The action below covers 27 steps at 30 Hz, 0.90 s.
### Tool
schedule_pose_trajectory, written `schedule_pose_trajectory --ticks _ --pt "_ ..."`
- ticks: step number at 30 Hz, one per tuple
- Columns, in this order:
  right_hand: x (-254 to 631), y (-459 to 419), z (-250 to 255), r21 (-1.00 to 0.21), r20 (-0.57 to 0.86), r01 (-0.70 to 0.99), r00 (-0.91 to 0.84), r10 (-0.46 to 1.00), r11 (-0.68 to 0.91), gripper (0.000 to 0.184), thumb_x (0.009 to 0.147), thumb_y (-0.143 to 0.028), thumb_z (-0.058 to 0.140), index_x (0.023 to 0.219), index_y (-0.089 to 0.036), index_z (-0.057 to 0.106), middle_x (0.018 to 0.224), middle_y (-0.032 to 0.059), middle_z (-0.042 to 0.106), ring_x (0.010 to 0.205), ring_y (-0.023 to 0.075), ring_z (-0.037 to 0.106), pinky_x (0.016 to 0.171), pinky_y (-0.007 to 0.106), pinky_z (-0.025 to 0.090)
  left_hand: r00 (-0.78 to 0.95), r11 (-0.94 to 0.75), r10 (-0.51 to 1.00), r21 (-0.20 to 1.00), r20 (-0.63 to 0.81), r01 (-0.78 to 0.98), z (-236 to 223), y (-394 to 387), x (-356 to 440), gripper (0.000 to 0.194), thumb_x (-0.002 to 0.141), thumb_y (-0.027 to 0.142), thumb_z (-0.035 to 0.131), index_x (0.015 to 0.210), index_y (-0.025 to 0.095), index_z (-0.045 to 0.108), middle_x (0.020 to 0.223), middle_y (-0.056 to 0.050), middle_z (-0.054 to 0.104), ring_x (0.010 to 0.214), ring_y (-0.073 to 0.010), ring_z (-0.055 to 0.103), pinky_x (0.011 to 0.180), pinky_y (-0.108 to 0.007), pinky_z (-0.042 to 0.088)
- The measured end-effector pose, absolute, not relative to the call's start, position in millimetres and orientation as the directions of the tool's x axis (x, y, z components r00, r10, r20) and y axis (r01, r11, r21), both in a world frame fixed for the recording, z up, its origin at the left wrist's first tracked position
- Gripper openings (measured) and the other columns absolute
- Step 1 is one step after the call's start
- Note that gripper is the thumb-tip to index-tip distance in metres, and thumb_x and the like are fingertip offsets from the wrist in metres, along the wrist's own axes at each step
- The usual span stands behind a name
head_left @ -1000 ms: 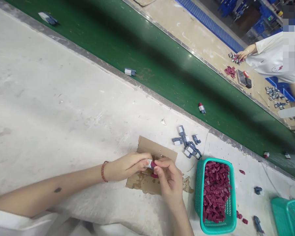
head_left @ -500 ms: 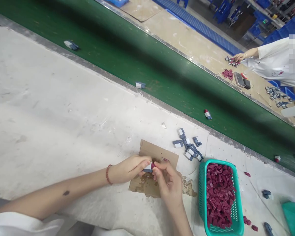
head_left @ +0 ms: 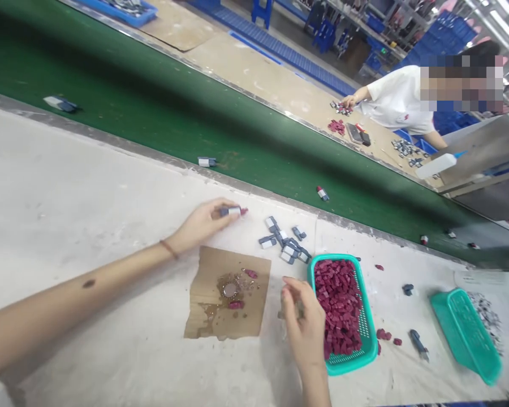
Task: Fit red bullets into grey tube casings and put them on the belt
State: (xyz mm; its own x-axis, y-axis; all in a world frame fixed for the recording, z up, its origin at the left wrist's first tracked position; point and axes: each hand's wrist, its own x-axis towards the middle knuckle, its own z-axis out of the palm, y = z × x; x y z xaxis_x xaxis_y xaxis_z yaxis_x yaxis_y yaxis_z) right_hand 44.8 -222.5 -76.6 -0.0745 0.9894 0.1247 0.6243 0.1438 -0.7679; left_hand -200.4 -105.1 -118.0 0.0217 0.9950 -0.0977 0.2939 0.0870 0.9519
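My left hand (head_left: 206, 225) is closed on a small dark blue and white plastic part (head_left: 233, 211) with a dark red tip, above the table by the conveyor's edge. Between the basket and the cardboard, my right hand (head_left: 304, 316) hovers with bent fingers slightly apart; nothing shows in them. Below my left hand lies a piece of brown cardboard (head_left: 203, 282) with wet spots and two red pieces (head_left: 236, 304). A heap of blue and white parts (head_left: 287, 249) lies between my hands and the conveyor. A green basket (head_left: 371, 347) holds many dark red pieces (head_left: 339, 305).
A green conveyor belt (head_left: 152, 130) crosses behind the table, carrying several parts. Right of the basket are loose red pieces (head_left: 384, 334), a dark blue part (head_left: 418, 343) and another green basket (head_left: 462, 333). Across the belt a person in a white shirt (head_left: 394, 102) handles similar parts.
My hands have parted. The left has carried the part up toward the conveyor, and the right has moved toward the basket, uncovering the cardboard. The camera view has shifted right.
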Motion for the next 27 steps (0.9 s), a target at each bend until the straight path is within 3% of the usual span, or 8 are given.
schedule_pose_trajectory --ticks 2,6,11,15,18,21,24,27 --pt "71 -223 -74 -0.67 0.185 0.735 0.03 0.982 0.103 0.018 0.093 -0.026 0.047 0.096 -0.021 0.065 0.089 0.0066 0.067 0.081 0.02 0.063 0.068 0.03 0.05 -0.045 0.079 0.997 0.934 -0.068 0.348 -128 -66 -199 0.048 0.08 0.043 0.058 0.114 0.009 0.06 0.093 -0.013 0.071 0.069 -0.0213 0.065 0.063 -0.033 0.054" --pt "110 -216 -77 -0.422 0.265 0.907 0.118 0.957 0.005 0.026 0.093 -0.033 0.043 0.1 -0.019 0.064 0.099 0.012 0.064 0.094 0.0275 0.058 0.08 0.043 0.048 -0.098 0.0 0.994 0.906 0.045 0.423 -137 -13 -197 0.055 0.08 0.031 0.054 0.132 0.01 0.048 0.123 -0.017 0.062 0.102 -0.0269 0.063 0.086 -0.04 0.051" --pt "122 -204 -85 -0.184 0.226 0.983 0.034 0.974 0.008 0.035 0.096 -0.034 0.033 0.097 -0.019 0.065 0.102 0.0133 0.062 0.091 0.0284 0.057 0.076 0.042 0.048 -0.136 -0.075 0.969 0.772 0.205 0.631 -135 -8 -215 0.047 0.078 0.026 0.053 0.123 0.013 0.057 0.138 -0.017 0.05 0.133 -0.0397 0.032 0.109 -0.057 0.022" --pt "122 -201 -87 -0.13 0.199 0.991 0.038 0.979 -0.012 0.038 0.096 -0.037 0.032 0.088 -0.018 0.064 0.101 0.0144 0.061 0.091 0.0293 0.056 0.077 0.043 0.048 -0.083 -0.078 0.973 0.641 0.217 0.763 -138 -14 -234 0.038 0.081 0.03 0.047 0.109 0.011 0.064 0.128 -0.021 0.054 0.125 -0.0448 0.037 0.105 -0.06 0.024" --pt "123 -199 -85 -0.204 0.211 0.979 0.045 0.977 -0.002 0.038 0.095 -0.043 0.035 0.08 -0.02 0.062 0.097 0.013 0.061 0.089 0.0289 0.055 0.079 0.043 0.047 -0.075 -0.082 0.978 0.692 0.193 0.717 -137 -13 -241 0.03 0.079 0.03 0.048 0.097 0.013 0.065 0.115 -0.019 0.059 0.118 -0.0416 0.044 0.105 -0.056 0.028" --pt "121 -199 -78 -0.475 0.193 0.88 0.1 0.976 0.004 0.03 0.09 -0.046 0.049 0.078 -0.021 0.06 0.086 0.0088 0.062 0.082 0.026 0.056 0.077 0.042 0.047 -0.107 -0.062 0.98 0.771 0.168 0.634 -131 -15 -241 0.025 0.079 0.031 0.05 0.093 0.015 0.062 0.109 -0.018 0.06 0.117 -0.0389 0.046 0.106 -0.053 0.027" --pt "112 -201 -70 -0.828 0.051 0.554 0.233 0.971 -0.09 0.025 0.084 -0.045 0.06 0.085 -0.021 0.061 0.078 0.0047 0.065 0.067 0.0196 0.058 0.065 0.035 0.05 -0.133 -0.01 0.987 0.874 0.085 0.486 -125 -31 -236 0.029 0.085 0.039 0.044 0.095 0.016 0.058 0.103 -0.015 0.062 0.103 -0.0326 0.056 0.098 -0.048 0.04" --pt "97 -206 -63 -0.967 -0.142 0.18 0.219 0.965 -0.183 0.032 0.081 -0.046 0.066 0.099 -0.019 0.065 0.076 0.0029 0.067 0.06 0.0151 0.059 0.058 0.029 0.051 -0.053 0.071 0.997 0.951 -0.057 0.302 -121 -64 -227 0.04 0.086 0.048 0.038 0.088 0.015 0.059 0.085 -0.013 0.066 0.074 -0.0248 0.064 0.07 -0.039 0.053"
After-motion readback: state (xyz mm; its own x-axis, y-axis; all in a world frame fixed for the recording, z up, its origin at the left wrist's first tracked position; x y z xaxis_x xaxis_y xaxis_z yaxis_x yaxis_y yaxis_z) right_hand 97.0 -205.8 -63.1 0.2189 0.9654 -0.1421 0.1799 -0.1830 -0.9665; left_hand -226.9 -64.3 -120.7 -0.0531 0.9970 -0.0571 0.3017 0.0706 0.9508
